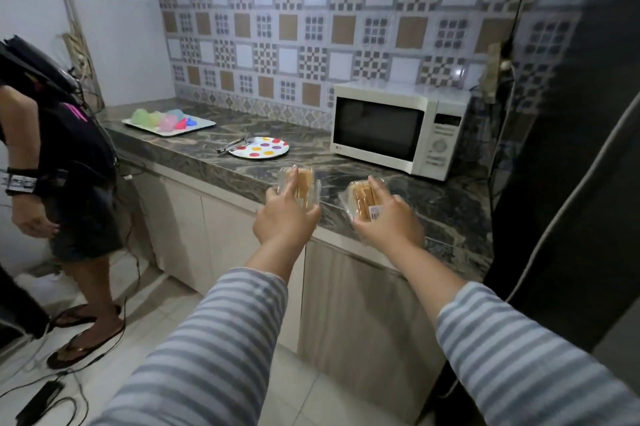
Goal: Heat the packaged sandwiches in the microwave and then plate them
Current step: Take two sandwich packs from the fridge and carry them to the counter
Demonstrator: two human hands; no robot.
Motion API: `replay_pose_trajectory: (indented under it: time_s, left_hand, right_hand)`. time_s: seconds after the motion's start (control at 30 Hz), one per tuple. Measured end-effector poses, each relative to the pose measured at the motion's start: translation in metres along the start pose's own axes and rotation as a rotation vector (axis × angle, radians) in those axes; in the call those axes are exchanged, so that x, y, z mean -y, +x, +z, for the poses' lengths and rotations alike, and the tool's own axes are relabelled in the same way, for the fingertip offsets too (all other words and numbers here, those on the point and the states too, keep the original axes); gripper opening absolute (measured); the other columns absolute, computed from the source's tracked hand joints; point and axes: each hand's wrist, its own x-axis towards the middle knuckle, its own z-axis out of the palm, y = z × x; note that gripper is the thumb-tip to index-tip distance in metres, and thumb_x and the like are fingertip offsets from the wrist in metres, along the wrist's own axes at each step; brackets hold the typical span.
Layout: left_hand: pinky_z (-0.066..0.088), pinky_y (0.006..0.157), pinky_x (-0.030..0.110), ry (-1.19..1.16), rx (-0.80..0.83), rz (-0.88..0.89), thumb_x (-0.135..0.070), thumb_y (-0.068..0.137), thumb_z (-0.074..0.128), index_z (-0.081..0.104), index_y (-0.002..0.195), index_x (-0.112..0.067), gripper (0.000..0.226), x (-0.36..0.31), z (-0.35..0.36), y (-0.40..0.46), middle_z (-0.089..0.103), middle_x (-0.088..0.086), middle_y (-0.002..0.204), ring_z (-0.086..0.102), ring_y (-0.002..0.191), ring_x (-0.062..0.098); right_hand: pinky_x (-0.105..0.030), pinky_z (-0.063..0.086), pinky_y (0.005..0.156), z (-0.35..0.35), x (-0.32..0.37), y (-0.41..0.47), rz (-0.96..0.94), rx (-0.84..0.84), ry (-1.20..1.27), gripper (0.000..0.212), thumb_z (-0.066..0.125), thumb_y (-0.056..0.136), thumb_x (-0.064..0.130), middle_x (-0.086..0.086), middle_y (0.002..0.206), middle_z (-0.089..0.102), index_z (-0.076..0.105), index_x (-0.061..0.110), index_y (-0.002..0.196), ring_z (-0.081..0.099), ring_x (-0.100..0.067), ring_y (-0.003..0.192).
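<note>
A long dark marbled counter (311, 148) runs under a wall of patterned tiles (346, 27), and a tall dark appliance or cabinet front (571, 148) closes off the right side. A second person (62, 162) in dark clothes stands at the far left of the counter, on a floor strewn with black cables (86, 356). One white microwave (394, 129) sits at the right end of the counter against the tiles, its door closed, with bare counter in front of it. At the left end lies one white tray (204, 122) holding several pale plastic cups in green, yellow, pink and blue; their exact number is hard to tell. Between tray and microwave rests one round plate (259, 148) with coloured dots, with metal tongs (233, 144) touching its left rim. Two sleeves with grey and white stripes reach forward. The left hand (284, 214) grips the first packaged sandwich (306, 188), fingers curled around the clear wrapper with one finger stretched along its top. The right hand (389, 218) holds the second packaged sandwich (360, 202), fingers wrapped over it beside a small label. Both packs are held just above the counter's front edge, side by side and slightly apart, well short of the microwave.
</note>
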Motion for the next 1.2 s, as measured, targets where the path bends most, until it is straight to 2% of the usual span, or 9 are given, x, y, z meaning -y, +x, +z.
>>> replay_pose_trajectory:
  time_s: [0.23,0.33,0.47,0.6,0.7,0.83,0.97,1.07,1.2]
  left_hand:
    - [0.046,0.088,0.043,-0.019,0.064,0.139,-0.065,0.085,0.049,0.009,0.145,-0.056,0.073,-0.018,0.044,0.121,0.04,0.005,0.143,0.049,0.121,0.034]
    - [0.045,0.09,0.044,-0.047,0.131,0.232,-0.06,0.084,0.05,0.012,0.145,-0.056,0.072,-0.036,0.062,0.189,0.039,0.005,0.143,0.049,0.121,0.035]
    - [0.046,0.087,0.043,-0.067,0.117,0.299,-0.061,0.085,0.046,0.012,0.143,-0.058,0.068,-0.048,0.074,0.222,0.044,0.005,0.135,0.051,0.116,0.035]
    - [0.046,0.087,0.044,-0.115,0.144,0.344,-0.06,0.085,0.047,0.013,0.144,-0.057,0.069,-0.073,0.104,0.28,0.043,0.005,0.138,0.052,0.116,0.034]
    - [0.045,0.083,0.043,-0.139,0.142,0.367,-0.057,0.084,0.05,0.01,0.144,-0.057,0.073,-0.097,0.124,0.313,0.043,0.003,0.137,0.052,0.114,0.033]
    - [0.042,0.074,0.038,-0.17,0.104,0.412,-0.055,0.085,0.051,0.008,0.145,-0.056,0.074,-0.139,0.143,0.358,0.044,0.003,0.133,0.054,0.109,0.031]
    - [0.037,0.07,0.037,-0.21,0.071,0.442,-0.063,0.087,0.043,0.01,0.145,-0.055,0.068,-0.19,0.157,0.399,0.045,0.004,0.131,0.054,0.108,0.034]
    - [0.044,0.077,0.039,-0.25,0.078,0.456,-0.056,0.087,0.047,0.01,0.147,-0.052,0.07,-0.23,0.169,0.429,0.039,0.005,0.14,0.053,0.113,0.035]
    - [0.047,0.085,0.045,-0.247,0.065,0.455,-0.054,0.088,0.047,0.005,0.147,-0.053,0.072,-0.279,0.19,0.47,0.032,0.009,0.149,0.05,0.119,0.038]
  right_hand:
    - [-0.033,0.045,0.078,0.031,0.007,0.097,0.118,-0.104,-0.018,0.077,0.063,0.078,0.048,0.0,0.129,0.051,0.023,0.052,0.144,0.055,-0.025,0.114]
    - [-0.034,0.047,0.08,0.045,0.014,0.154,0.195,-0.193,-0.006,0.08,0.066,0.078,0.047,0.001,0.132,0.05,0.024,0.05,0.145,0.052,-0.024,0.117]
    - [-0.032,0.045,0.074,0.046,0.015,0.184,0.216,-0.209,-0.023,0.079,0.064,0.08,0.05,-0.002,0.124,0.051,0.021,0.05,0.146,0.055,-0.024,0.111]
    - [-0.033,0.046,0.076,0.051,0.013,0.242,0.273,-0.272,-0.024,0.08,0.064,0.079,0.049,-0.003,0.123,0.051,0.019,0.05,0.146,0.055,-0.025,0.109]
    - [-0.031,0.043,0.071,0.047,0.008,0.283,0.291,-0.309,-0.04,0.081,0.064,0.08,0.048,-0.002,0.122,0.051,0.019,0.05,0.146,0.055,-0.024,0.107]
    - [-0.033,0.047,0.076,0.028,0.0,0.338,0.261,-0.386,-0.071,0.081,0.065,0.079,0.045,-0.002,0.124,0.05,0.02,0.049,0.146,0.055,-0.025,0.108]
    - [-0.034,0.05,0.073,0.004,-0.006,0.398,0.227,-0.423,-0.095,0.081,0.065,0.08,0.046,-0.003,0.118,0.051,0.02,0.047,0.147,0.057,-0.026,0.104]
    - [-0.04,0.053,0.081,-0.012,-0.014,0.445,0.209,-0.446,-0.108,0.081,0.064,0.08,0.048,-0.005,0.123,0.051,0.019,0.047,0.147,0.057,-0.027,0.107]
    - [-0.037,0.05,0.084,-0.029,-0.026,0.506,0.212,-0.453,-0.098,0.084,0.066,0.08,0.046,-0.006,0.132,0.048,0.017,0.046,0.148,0.055,-0.028,0.114]
